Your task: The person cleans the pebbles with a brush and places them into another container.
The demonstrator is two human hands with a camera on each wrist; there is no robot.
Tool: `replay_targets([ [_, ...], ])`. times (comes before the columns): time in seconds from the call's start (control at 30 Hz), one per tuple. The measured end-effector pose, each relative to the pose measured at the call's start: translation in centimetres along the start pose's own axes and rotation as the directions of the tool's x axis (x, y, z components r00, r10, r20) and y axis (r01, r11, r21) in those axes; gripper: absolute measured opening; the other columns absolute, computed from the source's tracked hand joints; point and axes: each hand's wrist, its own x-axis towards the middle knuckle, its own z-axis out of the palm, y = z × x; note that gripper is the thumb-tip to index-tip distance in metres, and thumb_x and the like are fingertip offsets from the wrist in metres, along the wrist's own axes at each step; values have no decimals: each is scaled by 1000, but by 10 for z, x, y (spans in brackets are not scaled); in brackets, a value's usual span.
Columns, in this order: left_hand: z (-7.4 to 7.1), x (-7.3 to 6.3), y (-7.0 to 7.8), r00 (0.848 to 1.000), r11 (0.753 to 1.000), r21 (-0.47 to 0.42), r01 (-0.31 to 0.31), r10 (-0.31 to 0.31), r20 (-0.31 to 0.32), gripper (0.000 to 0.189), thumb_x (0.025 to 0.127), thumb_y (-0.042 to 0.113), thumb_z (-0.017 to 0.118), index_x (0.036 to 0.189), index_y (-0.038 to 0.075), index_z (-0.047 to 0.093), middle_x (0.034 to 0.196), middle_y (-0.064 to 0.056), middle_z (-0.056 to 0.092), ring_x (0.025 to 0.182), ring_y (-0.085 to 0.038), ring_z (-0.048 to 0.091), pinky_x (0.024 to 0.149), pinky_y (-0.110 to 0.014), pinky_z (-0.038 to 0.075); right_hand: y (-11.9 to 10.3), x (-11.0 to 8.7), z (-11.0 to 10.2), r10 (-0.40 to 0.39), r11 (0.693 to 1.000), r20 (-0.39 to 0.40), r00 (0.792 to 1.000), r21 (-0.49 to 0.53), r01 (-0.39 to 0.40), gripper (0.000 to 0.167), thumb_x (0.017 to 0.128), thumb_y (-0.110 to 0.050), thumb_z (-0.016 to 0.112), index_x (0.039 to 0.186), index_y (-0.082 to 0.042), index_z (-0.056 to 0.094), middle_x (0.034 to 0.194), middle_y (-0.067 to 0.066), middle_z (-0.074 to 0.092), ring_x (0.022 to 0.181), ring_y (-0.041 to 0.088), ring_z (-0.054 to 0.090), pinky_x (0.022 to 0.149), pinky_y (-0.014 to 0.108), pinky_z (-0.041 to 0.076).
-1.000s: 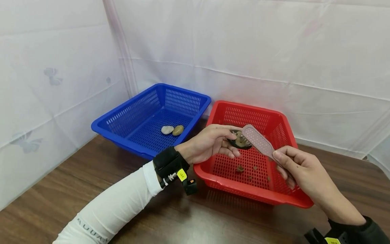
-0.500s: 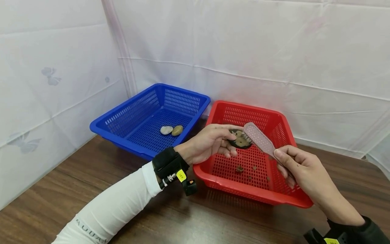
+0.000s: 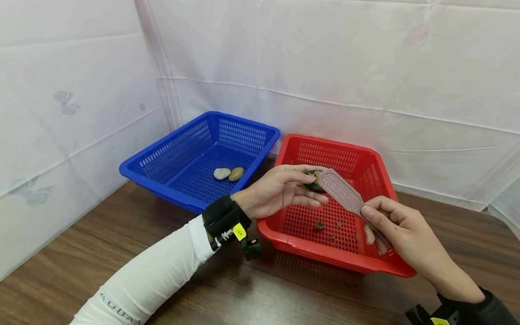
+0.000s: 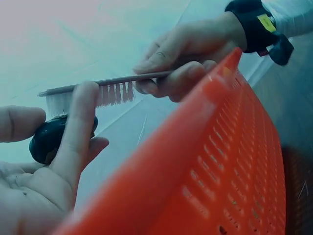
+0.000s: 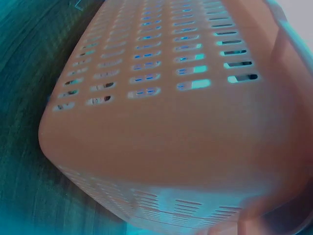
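Observation:
My left hand [image 3: 313, 186] hovers over the red basket [image 3: 325, 259] and pinches a small dark stone [image 3: 310, 185] between thumb and fingers. My right hand [image 3: 371, 225] grips the handle of a pink brush [image 3: 339, 192]. The brush head lies over the stone and hides most of it. In the left wrist view the white bristles of the brush [image 4: 98, 90] touch the top of the dark stone [image 4: 46, 142], beside the red basket's wall [image 4: 220, 161]. The right wrist view shows only the basket's outer wall [image 5: 171, 127] up close.
A blue basket [image 3: 162, 178] stands left of the red one, with a white stone [image 3: 221, 173] and a tan stone [image 3: 236, 174] inside. Brown crumbs [image 3: 319, 224] lie on the red basket's floor. Both baskets sit on a wooden table [image 3: 122, 234] against white sheeting.
The brush has slid left and down across the stone, so its head now covers it. My left hand has shifted slightly; the baskets have not moved.

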Motion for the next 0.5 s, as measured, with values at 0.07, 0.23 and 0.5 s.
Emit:
replay_targets([
  [0.07,0,0,0,1000,1000,-15,6,-6,1,48,112,3,42,159,-4,41,128,-20,63,93,-21,75,87,-31,63,-1,1,0,10,1000,-2,1000,-28,-10,13,112,-4,52,106,-7,63,70,6,57,48,23,50,41,38,45],
  [0.23,0,1,0,1000,1000,-8,12,-13,-15,49,111,2,43,159,-4,41,127,-18,61,86,-18,72,79,-25,62,-2,2,0,57,997,-37,998,-45,-58,12,113,-10,53,106,-7,62,68,7,52,46,24,46,39,39,41],
  [0.5,0,1,-1,999,999,40,6,-5,-36,50,109,1,46,159,-3,43,126,-18,62,83,-17,71,78,-24,62,-2,3,0,91,992,-73,993,-82,-97,16,113,-16,54,105,-6,63,68,8,53,46,24,47,39,40,42],
])
